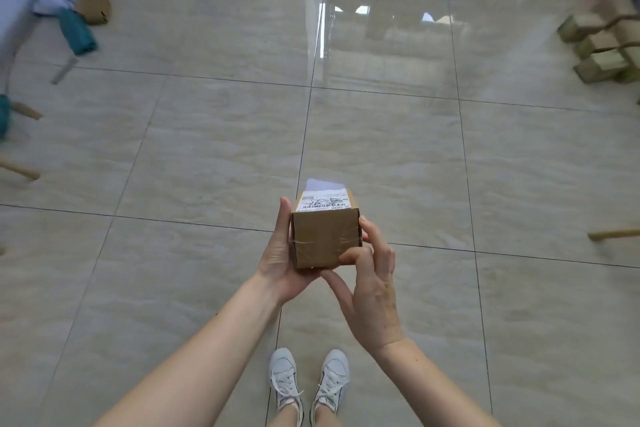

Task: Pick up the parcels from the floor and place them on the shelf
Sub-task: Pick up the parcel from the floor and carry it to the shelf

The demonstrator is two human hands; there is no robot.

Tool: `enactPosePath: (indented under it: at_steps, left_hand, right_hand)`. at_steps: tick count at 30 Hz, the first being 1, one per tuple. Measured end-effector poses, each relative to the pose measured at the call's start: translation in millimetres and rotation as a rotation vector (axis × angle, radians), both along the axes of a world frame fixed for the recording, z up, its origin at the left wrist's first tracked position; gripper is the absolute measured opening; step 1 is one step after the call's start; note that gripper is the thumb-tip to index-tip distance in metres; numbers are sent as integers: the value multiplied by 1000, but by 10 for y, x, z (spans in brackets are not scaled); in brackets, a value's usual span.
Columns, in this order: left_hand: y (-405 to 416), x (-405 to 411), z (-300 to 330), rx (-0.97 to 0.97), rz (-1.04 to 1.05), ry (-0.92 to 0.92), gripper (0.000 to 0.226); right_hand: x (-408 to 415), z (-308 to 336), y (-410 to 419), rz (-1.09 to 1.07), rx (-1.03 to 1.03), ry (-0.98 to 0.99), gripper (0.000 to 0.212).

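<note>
Nearest in view, a pair of white lace-up sneakers stands on the glossy beige tiled floor, toes pointing away, with bare forearms reaching out above them. Just beyond, both hands hold a small brown cardboard parcel up in the air above the floor, roughly centre of the scene. The left hand cups the parcel's left side and underside, thumb lying up along its left edge. The right hand grips the right side, its fingers curled against the near face and right edge, the thumb reaching under the lower corner. A strip of clear tape runs across the near face of the parcel, and a white shipping label with a barcode lies on its top. Further off at the left, blurred, lie a teal bundle and a small brown box beside something pale blue. At the far right, also blurred, a heap of cardboard parcels sits on the floor, well apart from the one being held
</note>
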State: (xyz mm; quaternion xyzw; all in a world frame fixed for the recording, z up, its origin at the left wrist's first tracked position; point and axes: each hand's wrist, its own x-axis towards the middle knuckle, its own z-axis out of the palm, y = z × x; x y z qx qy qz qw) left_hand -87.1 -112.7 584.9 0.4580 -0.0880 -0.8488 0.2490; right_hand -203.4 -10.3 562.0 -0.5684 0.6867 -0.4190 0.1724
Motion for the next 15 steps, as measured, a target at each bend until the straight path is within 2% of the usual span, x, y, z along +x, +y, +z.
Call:
enactPosePath:
  at_steps: [6, 10, 15]
  left_hand:
    - [40, 84, 391, -98, -21, -46, 64]
    - [103, 66, 674, -168, 43, -35, 48]
    - [135, 51, 840, -165, 171, -165, 92]
  right_hand:
    - [43, 405, 91, -19, -35, -14, 31]
    - [117, 649, 97, -84, -53, -32, 46]
    - [219, 923, 7, -186, -11, -85, 97]
